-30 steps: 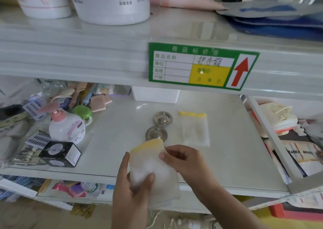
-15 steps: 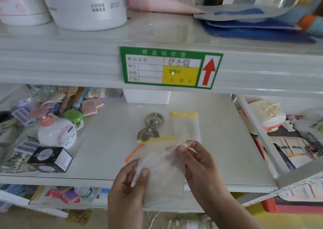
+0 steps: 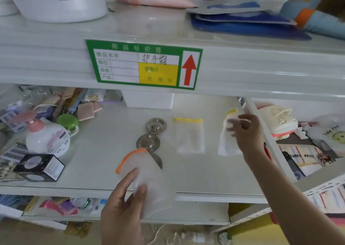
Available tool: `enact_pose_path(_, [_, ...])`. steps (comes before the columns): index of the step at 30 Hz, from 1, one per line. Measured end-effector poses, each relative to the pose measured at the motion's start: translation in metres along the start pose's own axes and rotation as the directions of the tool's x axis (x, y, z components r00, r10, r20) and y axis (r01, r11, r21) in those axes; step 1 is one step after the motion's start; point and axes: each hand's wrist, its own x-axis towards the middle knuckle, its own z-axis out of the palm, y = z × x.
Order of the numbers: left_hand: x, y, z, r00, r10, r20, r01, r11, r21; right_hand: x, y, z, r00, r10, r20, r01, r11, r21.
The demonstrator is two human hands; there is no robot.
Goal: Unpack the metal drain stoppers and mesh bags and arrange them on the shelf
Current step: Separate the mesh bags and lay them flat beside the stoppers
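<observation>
Holding an orange-trimmed mesh bag (image 3: 149,181) at the lower centre of the frame, my left hand (image 3: 121,205) pinches its lower part between thumb and fingers, so the bag stands up over the front edge of the white shelf (image 3: 205,171). Its upper edge covers part of a metal drain stopper of which only a sliver shows.

Right of centre, my right hand (image 3: 244,134) is closed on a yellow-trimmed mesh bag (image 3: 226,138), fingers curled round its upper half; the bag's lower end is at the shelf surface, though I cannot tell whether it touches. The motion blur there hides the exact grip.

Between my two hands, a second yellow-trimmed mesh bag (image 3: 188,135) lies flat on the shelf, apart from both. Just to its left sit two round metal drain stoppers, the far stopper (image 3: 155,126) and the near stopper (image 3: 148,143), close together in a line running toward me.

At the left of the frame stand a pump bottle (image 3: 46,140) and a black box (image 3: 40,167). Above centre, a green price label (image 3: 143,64) is fixed to the edge of the upper shelf.
</observation>
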Motion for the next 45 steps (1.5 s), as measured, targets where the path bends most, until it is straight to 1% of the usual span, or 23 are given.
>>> enact_pose_path(5, [-0.007, -0.002, 0.012, 0.998, -0.044, 0.037, 0.041, 0.997, 0.071, 0.055, 0.022, 0.004, 0.995, 0.080, 0.059, -0.084, 0.993, 0.080])
enact_pose_path(7, [-0.008, -0.002, 0.015, 0.999, -0.040, 0.026, 0.038, 0.997, 0.072, 0.063, 0.042, 0.004, 0.990, 0.140, 0.033, -0.141, 0.989, 0.032])
enact_pose_path(10, [-0.009, -0.004, 0.017, 0.999, -0.025, 0.034, 0.024, 0.999, 0.045, 0.060, 0.065, 0.002, 0.985, 0.173, -0.012, -0.171, 0.962, -0.211])
enact_pose_path(12, [-0.009, -0.005, 0.018, 0.998, -0.022, 0.051, 0.019, 0.999, 0.051, 0.054, 0.074, 0.001, 0.992, 0.119, -0.028, -0.120, 0.909, -0.399])
enact_pose_path(14, [-0.006, -0.003, 0.020, 0.999, -0.006, 0.047, 0.005, 1.000, 0.024, 0.048, 0.084, -0.001, 0.999, 0.034, -0.006, -0.031, 0.801, -0.598])
enact_pose_path(15, [-0.006, -0.001, 0.021, 0.999, -0.009, 0.042, 0.009, 1.000, 0.004, 0.045, 0.087, -0.001, 1.000, -0.004, 0.005, 0.006, 0.714, -0.700])
enact_pose_path(16, [-0.006, 0.000, 0.022, 0.999, -0.021, 0.041, 0.021, 1.000, -0.005, 0.043, 0.088, -0.002, 0.999, -0.039, 0.002, 0.026, 0.634, -0.773])
enact_pose_path(17, [-0.007, 0.001, 0.024, 0.998, -0.034, 0.047, 0.035, 0.999, -0.003, 0.040, 0.085, -0.002, 0.997, -0.070, -0.013, 0.031, 0.593, -0.805])
enact_pose_path(18, [-0.008, 0.002, 0.025, 0.997, -0.049, 0.055, 0.049, 0.999, 0.000, 0.036, 0.078, -0.001, 0.995, -0.097, -0.030, 0.035, 0.610, -0.791])
enact_pose_path(20, [-0.009, 0.004, 0.026, 0.994, -0.069, 0.084, 0.068, 0.998, 0.013, 0.018, 0.051, 0.004, 0.992, -0.119, -0.039, 0.068, 0.776, -0.627])
enact_pose_path(21, [-0.010, 0.006, 0.027, 0.992, -0.065, 0.106, 0.063, 0.998, 0.023, 0.003, 0.037, 0.008, 0.997, -0.079, -0.002, 0.068, 0.871, -0.487])
enact_pose_path(22, [-0.010, 0.006, 0.028, 0.990, -0.050, 0.135, 0.046, 0.998, 0.034, -0.017, 0.023, 0.012, 0.996, 0.014, 0.086, 0.016, 0.941, -0.339])
enact_pose_path(23, [-0.009, 0.006, 0.029, 0.985, -0.028, 0.169, 0.020, 0.998, 0.051, -0.041, 0.014, 0.016, 0.963, 0.138, 0.232, -0.090, 0.974, -0.205])
enact_pose_path(24, [-0.009, 0.006, 0.031, 0.979, -0.013, 0.204, -0.003, 0.997, 0.075, -0.067, 0.004, 0.020, 0.875, 0.261, 0.409, -0.232, 0.965, -0.119])
enact_pose_path(25, [-0.009, 0.005, 0.033, 0.971, -0.002, 0.239, -0.021, 0.995, 0.095, -0.091, -0.002, 0.023, 0.747, 0.358, 0.560, -0.391, 0.918, -0.066])
enact_pose_path(27, [-0.011, 0.006, 0.038, 0.950, -0.002, 0.313, -0.039, 0.991, 0.126, -0.129, -0.011, 0.024, 0.507, 0.458, 0.730, -0.696, 0.717, 0.033])
enact_pose_path(28, [-0.013, 0.006, 0.040, 0.939, -0.002, 0.344, -0.051, 0.988, 0.145, -0.141, -0.015, 0.022, 0.443, 0.471, 0.763, -0.798, 0.595, 0.095])
enact_pose_path(29, [-0.013, 0.005, 0.042, 0.928, 0.006, 0.373, -0.071, 0.984, 0.161, -0.149, -0.016, 0.019, 0.432, 0.467, 0.771, -0.838, 0.525, 0.150])
enact_pose_path(30, [-0.014, 0.003, 0.044, 0.917, 0.017, 0.400, -0.096, 0.979, 0.180, -0.154, -0.017, 0.016, 0.459, 0.452, 0.765, -0.837, 0.510, 0.201])
enact_pose_path(33, [-0.017, -0.002, 0.046, 0.899, 0.073, 0.432, -0.179, 0.961, 0.212, -0.157, -0.015, 0.006, 0.607, 0.426, 0.671, -0.751, 0.584, 0.307])
enact_pose_path(34, [-0.018, -0.004, 0.046, 0.904, 0.091, 0.419, -0.196, 0.957, 0.216, -0.157, -0.016, 0.004, 0.638, 0.417, 0.647, -0.731, 0.592, 0.339])
enact_pose_path(39, [-0.018, -0.010, 0.048, 0.920, 0.134, 0.368, -0.217, 0.957, 0.193, -0.157, -0.016, -0.003, 0.683, 0.320, 0.656, -0.689, 0.580, 0.435])
enact_pose_path(45, [-0.021, -0.011, 0.047, 0.925, 0.180, 0.334, -0.258, 0.944, 0.204, -0.158, -0.009, -0.003, 0.755, 0.307, 0.579, -0.633, 0.572, 0.522])
